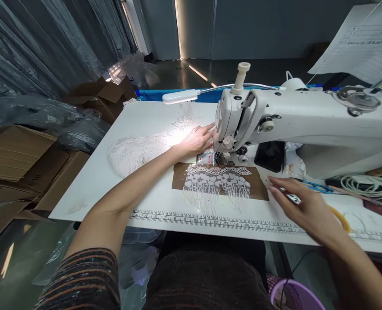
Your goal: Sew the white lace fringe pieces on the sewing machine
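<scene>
My left hand (197, 140) reaches over the table to the left side of the sewing machine head (231, 120), fingers stretched out near the needle area and over some white lace. My right hand (299, 202) is closed around a small dark and silver tool (293, 198), mostly hidden by the fingers, right of the needle. Between my hands a white fringed lace piece (218, 183) lies flat on a brown plate (258, 185) in front of the presser foot. More white lace (129, 153) spreads in a curve across the left of the table.
A printed ruler tape (217, 221) runs along the table's front edge. Blue-handled scissors (316, 186), a yellow tape roll (341, 218) and a coiled white cord (368, 185) lie at right. A lamp (181, 96) shines on the lace. Cardboard boxes (16, 150) stand left; a purple basket (297, 295) is below.
</scene>
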### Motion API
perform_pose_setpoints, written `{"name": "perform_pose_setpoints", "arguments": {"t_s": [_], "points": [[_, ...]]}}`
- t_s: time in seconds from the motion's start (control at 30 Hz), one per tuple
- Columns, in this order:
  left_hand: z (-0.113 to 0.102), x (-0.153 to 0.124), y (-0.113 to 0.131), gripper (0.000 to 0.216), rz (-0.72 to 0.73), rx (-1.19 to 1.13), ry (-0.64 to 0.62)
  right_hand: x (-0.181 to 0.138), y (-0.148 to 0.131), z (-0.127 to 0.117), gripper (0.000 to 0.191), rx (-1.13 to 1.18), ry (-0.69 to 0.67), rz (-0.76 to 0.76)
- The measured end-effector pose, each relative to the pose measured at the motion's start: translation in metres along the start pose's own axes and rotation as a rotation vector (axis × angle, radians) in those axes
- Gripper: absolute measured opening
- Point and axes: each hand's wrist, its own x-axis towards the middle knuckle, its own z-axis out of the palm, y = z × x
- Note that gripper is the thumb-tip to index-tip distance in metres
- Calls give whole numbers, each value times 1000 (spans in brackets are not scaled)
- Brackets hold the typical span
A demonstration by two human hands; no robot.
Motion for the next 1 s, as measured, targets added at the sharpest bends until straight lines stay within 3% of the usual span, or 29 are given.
{"name": "perform_pose_setpoints", "arguments": {"t_s": [0.13,0.23,0.33,0.47,0.57,0.63,0.77,0.93,1.0], "points": [[2,-39,30,32,16,-99,124,37,-24,45,43,-51,10,-3],[7,-75,63,29,92,-218,84,49,-29,67,43,-186,59,74],[8,-98,82,34,211,-222,-2,55,-33,73,35,-148,80,11],[0,-104,79,37,192,-217,-21,63,-41,66,28,60,16,12],[-5,-103,76,35,96,-257,2,67,-43,59,29,136,-76,117],[-9,-105,81,32,-18,-324,54,68,-41,58,35,155,-58,148],[-16,-109,94,33,-300,-654,129,68,-47,67,31,424,-82,225],[-22,-109,94,70,-538,-1260,-53,71,-78,81,42,957,-251,266],[-23,-110,92,80,-594,-1279,-95,74,-84,80,44,1033,-344,201]]}}
